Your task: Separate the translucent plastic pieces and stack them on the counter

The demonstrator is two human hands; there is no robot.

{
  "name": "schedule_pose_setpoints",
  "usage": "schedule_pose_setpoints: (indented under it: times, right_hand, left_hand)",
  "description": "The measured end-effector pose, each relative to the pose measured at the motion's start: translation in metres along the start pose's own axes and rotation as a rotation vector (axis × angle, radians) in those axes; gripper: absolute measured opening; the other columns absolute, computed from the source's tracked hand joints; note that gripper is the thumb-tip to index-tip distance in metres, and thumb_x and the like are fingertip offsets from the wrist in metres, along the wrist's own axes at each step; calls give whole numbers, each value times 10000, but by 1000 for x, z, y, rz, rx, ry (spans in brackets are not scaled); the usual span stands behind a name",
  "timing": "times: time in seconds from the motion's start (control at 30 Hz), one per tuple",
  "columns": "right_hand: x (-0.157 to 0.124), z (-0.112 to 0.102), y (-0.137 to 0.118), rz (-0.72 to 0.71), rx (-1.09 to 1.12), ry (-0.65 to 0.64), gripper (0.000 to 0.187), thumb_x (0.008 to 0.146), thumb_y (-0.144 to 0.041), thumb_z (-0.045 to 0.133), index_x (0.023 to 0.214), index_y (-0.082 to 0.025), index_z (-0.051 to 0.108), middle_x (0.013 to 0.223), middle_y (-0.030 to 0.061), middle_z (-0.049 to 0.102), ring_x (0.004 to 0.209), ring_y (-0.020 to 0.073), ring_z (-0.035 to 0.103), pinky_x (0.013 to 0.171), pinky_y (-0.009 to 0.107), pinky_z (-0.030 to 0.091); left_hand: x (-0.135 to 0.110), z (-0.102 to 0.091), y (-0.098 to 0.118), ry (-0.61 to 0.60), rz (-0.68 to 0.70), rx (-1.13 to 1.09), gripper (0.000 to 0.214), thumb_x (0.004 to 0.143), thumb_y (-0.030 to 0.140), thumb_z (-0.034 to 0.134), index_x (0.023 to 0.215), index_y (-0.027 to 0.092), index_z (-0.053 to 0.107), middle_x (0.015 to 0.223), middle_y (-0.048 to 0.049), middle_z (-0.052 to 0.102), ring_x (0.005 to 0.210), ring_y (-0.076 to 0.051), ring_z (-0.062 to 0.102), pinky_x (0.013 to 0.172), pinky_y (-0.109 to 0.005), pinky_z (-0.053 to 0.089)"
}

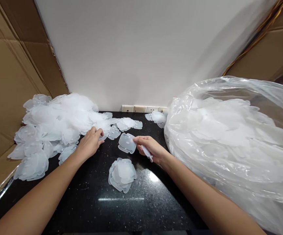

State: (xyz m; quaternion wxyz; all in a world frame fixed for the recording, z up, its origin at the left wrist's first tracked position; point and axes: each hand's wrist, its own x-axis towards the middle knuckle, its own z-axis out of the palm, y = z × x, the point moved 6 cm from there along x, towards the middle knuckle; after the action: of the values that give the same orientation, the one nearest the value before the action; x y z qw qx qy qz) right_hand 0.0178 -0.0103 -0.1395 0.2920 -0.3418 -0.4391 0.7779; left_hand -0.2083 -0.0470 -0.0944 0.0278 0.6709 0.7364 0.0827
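Black surface (pixel 87 209): the pile (pixel 63 117) is met by the nearer, loosely parted left hand (pixel 89 143); a plastic piece (pixel 126 143) is pinched by the right hand (pixel 151 148).

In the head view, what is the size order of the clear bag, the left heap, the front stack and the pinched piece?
1. Clear bag
2. Left heap
3. Front stack
4. Pinched piece

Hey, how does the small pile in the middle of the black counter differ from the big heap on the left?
The small pile is compact and low, while the big heap sprawls wide and mounds higher. The small pile has no hand on it, whereas the left hand is at the big heap's right edge. Both consist of thin, whitish, translucent pieces.
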Motion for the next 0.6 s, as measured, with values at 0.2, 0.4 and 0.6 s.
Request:
schedule_pose_setpoints:
  times: [0.2, 0.4, 0.6]
  right_hand:
    - [-2, 3, -3, 0, 32, -53, 419, 576, -446, 848, 643, -159, 550, 435, -76, 446, 379, 19, 287, 385, 189, 145]
    - [-3, 5, -4, -20, 35, -81, 426, 596, -449, 851, 629, -164, 535, 429, -75, 449, 368, 18, 278, 380, 192, 155]
    - [-2, 2, -4, -36, 34, -94, 430, 608, -465, 851, 662, -163, 549, 423, -78, 457, 355, 22, 294, 369, 185, 167]
  left_hand:
    - [4, -3, 1, -28, 50, -40, 34, 857, 188, 563, 825, 194, 572, 885, -48, 523, 803, -228, 571, 696, -325, 414]
    - [0, -19, 9, 194, 91, -196, 104, 804, 185, 569, 704, 208, 549, 823, -51, 538, 875, -255, 548, 772, -354, 426]
    - [-2, -20, 14, 271, -6, -901, 147, 772, 324, 613, 725, 207, 538, 815, -18, 596, 777, -180, 557, 742, -297, 450]
